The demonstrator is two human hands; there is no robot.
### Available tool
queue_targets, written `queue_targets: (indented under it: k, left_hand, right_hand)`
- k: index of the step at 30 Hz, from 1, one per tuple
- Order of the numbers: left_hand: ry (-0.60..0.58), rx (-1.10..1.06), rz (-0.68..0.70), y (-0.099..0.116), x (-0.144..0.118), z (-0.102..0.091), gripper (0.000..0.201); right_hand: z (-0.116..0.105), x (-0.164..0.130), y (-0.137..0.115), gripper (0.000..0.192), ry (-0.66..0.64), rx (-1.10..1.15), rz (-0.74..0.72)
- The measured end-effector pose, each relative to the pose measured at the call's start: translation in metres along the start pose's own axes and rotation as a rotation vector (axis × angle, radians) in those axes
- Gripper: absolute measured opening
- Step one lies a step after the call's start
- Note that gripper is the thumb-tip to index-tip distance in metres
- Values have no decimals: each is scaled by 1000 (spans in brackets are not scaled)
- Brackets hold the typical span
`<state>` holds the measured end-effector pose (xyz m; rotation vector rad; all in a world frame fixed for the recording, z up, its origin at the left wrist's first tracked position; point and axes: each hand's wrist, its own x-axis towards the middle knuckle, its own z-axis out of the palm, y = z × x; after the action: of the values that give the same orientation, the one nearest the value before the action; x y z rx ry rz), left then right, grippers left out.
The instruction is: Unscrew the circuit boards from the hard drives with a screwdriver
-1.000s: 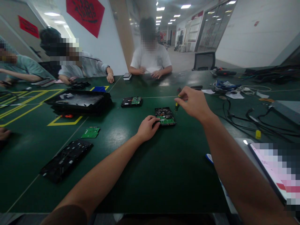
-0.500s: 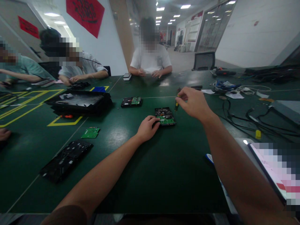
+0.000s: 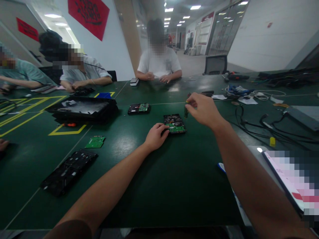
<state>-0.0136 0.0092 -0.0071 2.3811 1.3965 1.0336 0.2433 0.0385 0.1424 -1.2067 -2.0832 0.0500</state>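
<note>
Left hand: the left hand (image 3: 156, 136) lies on the green surface (image 3: 174, 172), fingers curled against the near left corner of the hard drive (image 3: 174, 123), pinning it down.
Hard drive: flat at mid-surface, green circuit board up, near left corner covered by the fingers.
Right hand: the right hand (image 3: 203, 109) hangs just past the drive's right edge, fingers pinched round a small screwdriver (image 3: 186, 111).
Screwdriver: upright, mostly swallowed by the hand; only a dark stub and a speck of yellow show, and I can't make out where the tip lands.
Second drive: another hard drive (image 3: 139, 108) sits farther back, well apart.
Left side: black tray (image 3: 82, 109), loose green circuit board (image 3: 95, 142), black panel (image 3: 68, 171).
Right side: tangled cables (image 3: 264, 124); a tablet (image 3: 289, 179) cut off by the frame, its screen blurred.
Far side: three people sit there, their hands on their own work, too small to read.
</note>
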Motion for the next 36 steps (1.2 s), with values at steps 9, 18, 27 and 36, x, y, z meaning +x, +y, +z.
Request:
queue_targets:
  k: [9, 18, 27, 36]
  left_hand:
    - [9, 12, 12, -2, 0, 1, 29]
    - [2, -1, 9, 1, 0, -2, 28]
    - [-3, 2, 6, 3, 0, -3, 28]
    - [-1, 4, 7, 3, 0, -2, 28]
  right_hand:
    - [0, 0, 1, 9, -7, 1, 17]
    - [0, 0, -1, 12, 12, -20, 51]
    - [0, 0, 1, 14, 17, -57, 41]
    - [1, 0, 1, 13, -9, -30, 16]
